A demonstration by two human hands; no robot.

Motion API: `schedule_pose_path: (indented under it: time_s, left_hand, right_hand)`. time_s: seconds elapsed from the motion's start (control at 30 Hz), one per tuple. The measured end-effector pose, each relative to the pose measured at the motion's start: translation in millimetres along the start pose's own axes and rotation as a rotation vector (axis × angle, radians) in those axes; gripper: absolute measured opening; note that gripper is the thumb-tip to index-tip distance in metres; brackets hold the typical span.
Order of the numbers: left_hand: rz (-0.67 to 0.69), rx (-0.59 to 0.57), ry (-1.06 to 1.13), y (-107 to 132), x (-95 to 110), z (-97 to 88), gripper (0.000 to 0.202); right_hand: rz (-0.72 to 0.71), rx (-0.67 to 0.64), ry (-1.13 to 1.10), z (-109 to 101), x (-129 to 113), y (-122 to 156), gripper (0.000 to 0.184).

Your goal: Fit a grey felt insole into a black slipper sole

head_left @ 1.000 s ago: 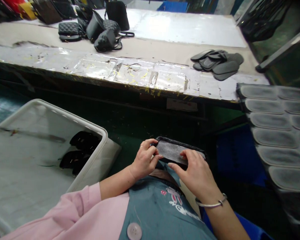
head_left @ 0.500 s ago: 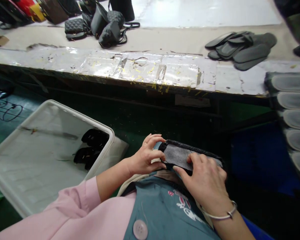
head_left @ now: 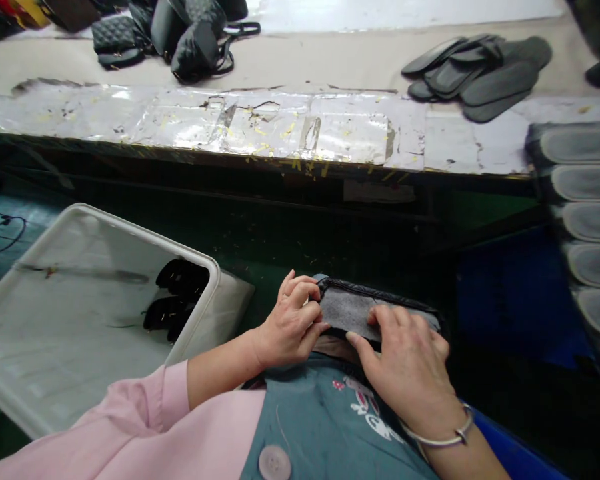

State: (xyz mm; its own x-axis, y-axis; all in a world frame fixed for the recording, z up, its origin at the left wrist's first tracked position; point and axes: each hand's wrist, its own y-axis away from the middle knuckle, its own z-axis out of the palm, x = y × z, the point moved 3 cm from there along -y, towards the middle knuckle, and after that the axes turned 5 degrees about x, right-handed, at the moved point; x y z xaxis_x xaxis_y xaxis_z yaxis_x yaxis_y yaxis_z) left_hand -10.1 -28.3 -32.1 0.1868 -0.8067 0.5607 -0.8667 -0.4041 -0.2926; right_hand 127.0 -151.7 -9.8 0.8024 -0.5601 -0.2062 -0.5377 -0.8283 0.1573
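In front of my waist lies a black bag piece (head_left: 345, 309), long and rounded, with a flat grey face turned up and a quilted black rim. My left hand (head_left: 291, 321) pinches its left end, fingers bent around the edge. Over the right part is my right hand (head_left: 410, 357), thumb at the near edge and fingertips pressed on the grey face. The underside of the piece is hidden, as is much of its right end.
Left of me stands a white bin (head_left: 87, 300) with several black pieces (head_left: 180, 293) inside. Across the front runs a worktable (head_left: 280, 137), bearing black quilted bags (head_left: 195, 47) and a pile of dark oval pieces (head_left: 485, 73). Grey-faced oval pieces (head_left: 585, 183) are stacked at right.
My left hand's fingers have closed in tighter on the left end of the bag piece. My right hand stays in nearly the same place. The view has shifted slightly.
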Motion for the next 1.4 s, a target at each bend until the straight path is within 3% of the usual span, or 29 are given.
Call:
schedule_pose_path:
  time_s: [0.13, 0.27, 0.5, 0.7, 0.83, 0.93, 1.0, 1.07, 1.13, 1.3, 1.4]
  left_hand:
    - [-0.035, 0.065, -0.062, 2.5, 3.5, 3.3, 0.007]
    - [-0.094, 0.052, -0.065, 4.7, 8.4, 6.9, 0.005]
    - [-0.171, 0.060, -0.019, 7.1, 10.7, 9.3, 0.006]
    - [-0.156, 0.100, 0.015, 3.2, 8.6, 8.8, 0.009]
    - [-0.147, 0.101, -0.034, 3.5, 9.6, 10.5, 0.008]
    - [-0.150, 0.119, -0.048, 5.4, 10.4, 11.8, 0.009]
    - [-0.148, 0.144, -0.046, 6.7, 10.8, 12.6, 0.009]
    - [-0.147, 0.183, -0.047, 7.9, 11.0, 13.0, 0.010]
    - [-0.151, 0.218, -0.052, 9.1, 11.1, 13.5, 0.012]
    - [-0.149, 0.307, -0.085, 11.9, 11.1, 14.3, 0.007]
    - [-0.041, 0.358, -0.128, 14.9, 14.0, 13.4, 0.010]
  right_hand:
    - [-0.003, 0.002, -0.016, -0.6, 1.5, -0.1, 0.018]
    - [-0.039, -0.002, -0.045, -1.9, 2.2, 1.4, 0.012]
    - [0.007, 0.086, 0.176, -6.3, -16.9, -3.7, 0.050]
    - [0.060, 0.109, 0.168, -1.6, -25.0, -5.5, 0.048]
    - [0.021, 0.129, 0.030, -0.3, -5.9, -1.1, 0.028]
    - [-0.143, 0.110, -0.316, -8.6, 21.1, 10.4, 0.011]
    - [-0.130, 0.249, -0.434, -20.6, 43.4, 22.1, 0.011]
    - [-0.034, 0.455, -0.346, -30.4, 61.1, 34.5, 0.010]
    - [0.004, 0.553, -0.223, -30.8, 66.0, 43.0, 0.014]
    - [0.012, 0.392, -0.098, -6.1, 43.0, 37.5, 0.026]
    - [0.097, 0.331, -0.011, -1.8, 35.4, 31.3, 0.020]
